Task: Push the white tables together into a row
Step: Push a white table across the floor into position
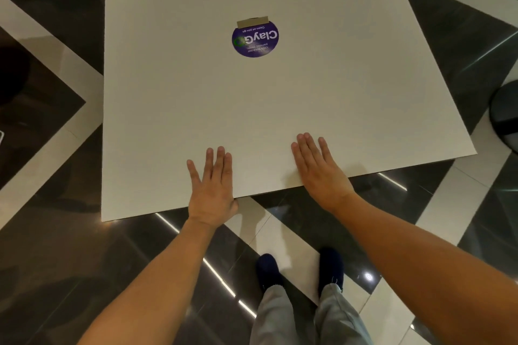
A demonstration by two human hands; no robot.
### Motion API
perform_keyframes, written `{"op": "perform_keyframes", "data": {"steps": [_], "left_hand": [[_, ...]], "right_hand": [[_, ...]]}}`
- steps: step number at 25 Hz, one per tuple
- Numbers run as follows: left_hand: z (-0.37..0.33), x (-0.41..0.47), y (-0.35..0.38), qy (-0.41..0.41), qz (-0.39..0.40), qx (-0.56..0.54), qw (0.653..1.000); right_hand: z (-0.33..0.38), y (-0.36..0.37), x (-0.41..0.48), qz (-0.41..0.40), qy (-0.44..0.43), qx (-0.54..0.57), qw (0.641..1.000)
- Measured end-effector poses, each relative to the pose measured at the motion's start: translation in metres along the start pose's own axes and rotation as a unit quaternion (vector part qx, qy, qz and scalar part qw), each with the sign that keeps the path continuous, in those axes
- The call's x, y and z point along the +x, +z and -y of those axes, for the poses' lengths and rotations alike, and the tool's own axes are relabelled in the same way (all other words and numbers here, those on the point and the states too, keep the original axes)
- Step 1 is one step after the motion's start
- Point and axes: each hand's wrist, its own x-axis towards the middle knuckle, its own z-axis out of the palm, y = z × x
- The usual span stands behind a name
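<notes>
Both arms out straight. Left hand (pixel 212 189) and right hand (pixel 318 166) flat, fingers spread, palms down on near edge of white table (pixel 252 109), gripping nothing. Table directly ahead, sticker (pixel 255 40) mid-top.

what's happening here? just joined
A person stands at the near edge of a white square table with both palms flat on its top: left hand and right hand, fingers spread, nothing gripped. It looks like a pushing stance. A round purple sticker sits near the table's centre, with a tape strip at its far edge. No second table shows in this view.
</notes>
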Motion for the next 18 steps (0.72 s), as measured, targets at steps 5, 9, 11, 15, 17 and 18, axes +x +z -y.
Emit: {"op": "perform_keyframes", "data": {"steps": [5, 9, 11, 15, 17, 18], "left_hand": [[0.016, 0.000, -0.001, 0.002, 0.006, 0.001, 1.000], [0.009, -0.004, -0.009, -0.020, 0.015, -0.018, 1.000], [-0.001, -0.007, -0.020, -0.046, 0.025, -0.052, 0.997], [-0.034, -0.018, -0.051, -0.049, 0.052, -0.104, 0.992], [-0.045, -0.028, -0.070, -0.023, 0.080, -0.121, 0.989], [-0.049, -0.032, -0.080, -0.007, 0.100, -0.126, 0.987]], "right_hand": [[0.015, -0.004, 0.005, 0.015, 0.019, 0.005, 1.000], [0.016, -0.005, 0.003, 0.034, 0.027, 0.015, 0.999], [0.022, -0.012, 0.002, 0.054, 0.049, 0.057, 0.996], [0.040, -0.040, -0.009, 0.118, 0.086, 0.134, 0.980], [0.043, -0.058, -0.026, 0.132, 0.102, 0.164, 0.972], [0.041, -0.067, -0.036, 0.136, 0.111, 0.176, 0.969]]}}
